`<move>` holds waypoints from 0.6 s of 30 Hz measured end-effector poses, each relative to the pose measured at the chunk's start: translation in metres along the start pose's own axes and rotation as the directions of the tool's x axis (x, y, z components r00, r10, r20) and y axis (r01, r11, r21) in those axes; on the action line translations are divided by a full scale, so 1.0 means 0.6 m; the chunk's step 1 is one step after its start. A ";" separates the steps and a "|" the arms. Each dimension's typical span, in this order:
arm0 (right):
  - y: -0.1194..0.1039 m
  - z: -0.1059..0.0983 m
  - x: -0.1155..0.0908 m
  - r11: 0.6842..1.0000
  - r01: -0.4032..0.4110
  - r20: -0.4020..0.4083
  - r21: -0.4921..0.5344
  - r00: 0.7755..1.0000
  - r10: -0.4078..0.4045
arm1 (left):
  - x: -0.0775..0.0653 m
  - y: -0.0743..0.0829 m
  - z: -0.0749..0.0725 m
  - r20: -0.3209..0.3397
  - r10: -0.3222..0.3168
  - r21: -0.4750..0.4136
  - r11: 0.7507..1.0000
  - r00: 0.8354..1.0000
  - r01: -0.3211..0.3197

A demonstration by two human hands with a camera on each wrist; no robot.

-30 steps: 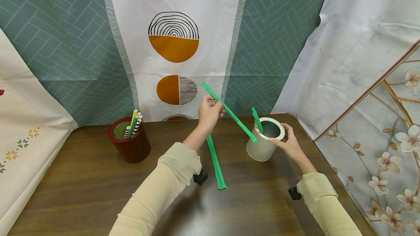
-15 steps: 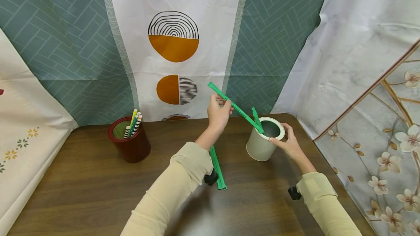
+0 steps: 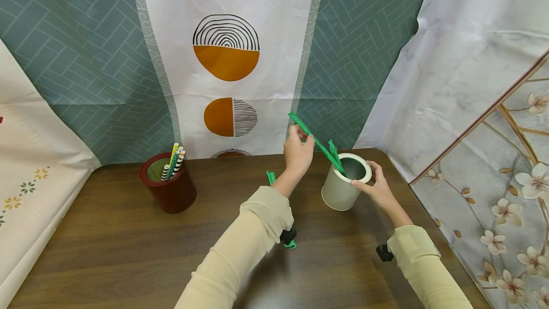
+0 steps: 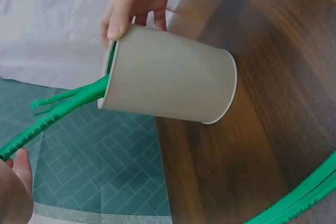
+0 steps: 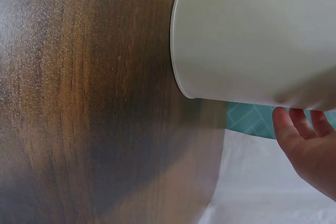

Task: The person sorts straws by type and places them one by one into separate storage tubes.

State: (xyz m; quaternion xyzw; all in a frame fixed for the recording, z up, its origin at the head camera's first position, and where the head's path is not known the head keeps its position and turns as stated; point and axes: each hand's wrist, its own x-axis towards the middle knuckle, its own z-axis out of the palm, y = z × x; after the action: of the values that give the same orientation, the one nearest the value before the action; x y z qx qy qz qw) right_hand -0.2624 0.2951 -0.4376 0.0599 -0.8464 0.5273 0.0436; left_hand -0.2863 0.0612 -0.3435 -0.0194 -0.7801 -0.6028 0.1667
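Observation:
My left hand (image 3: 297, 154) pinches a long green-wrapped straw (image 3: 320, 147) near its upper part. The straw slants down to the right, its lower end inside the mouth of an off-white canister (image 3: 339, 192). Another green wrapper end (image 3: 332, 148) sticks up from the canister beside it. At the canister's right side, my right hand (image 3: 379, 187) grips it, the thumb at the rim and the fingers around the outer wall. Several green-wrapped straws (image 4: 304, 198) lie on the table under my left forearm, which partly hides them in the head view.
A dark red round holder (image 3: 176, 194) stands at the left of the wooden table (image 3: 107, 237), with several striped and coloured paper straws (image 3: 173, 162) in it. Patterned cloths hang behind the table (image 3: 231, 123) and along both sides.
My left hand has moved right with the green-wrapped straw, and its lower end has gone from in front of the canister over the rim and inside. The right hand stays on the canister.

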 end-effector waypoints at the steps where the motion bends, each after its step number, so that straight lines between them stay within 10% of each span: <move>1: 0.000 0.000 0.000 1.000 0.000 0.001 0.001 1.000 0.000 | -0.001 -0.001 0.002 0.005 0.002 0.010 1.000 1.000 -0.002; 18: 0.001 0.000 0.007 1.000 0.008 -0.011 0.014 1.000 -0.008 | -0.019 -0.022 0.034 0.097 -0.065 0.184 0.982 0.993 0.047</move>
State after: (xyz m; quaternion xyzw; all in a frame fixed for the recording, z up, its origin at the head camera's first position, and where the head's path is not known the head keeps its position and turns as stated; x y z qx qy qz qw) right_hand -0.2665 0.2950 -0.4378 0.0608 -0.8421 0.5335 0.0499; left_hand -0.2832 0.0786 -0.3636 -0.0130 -0.8395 -0.5319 0.1106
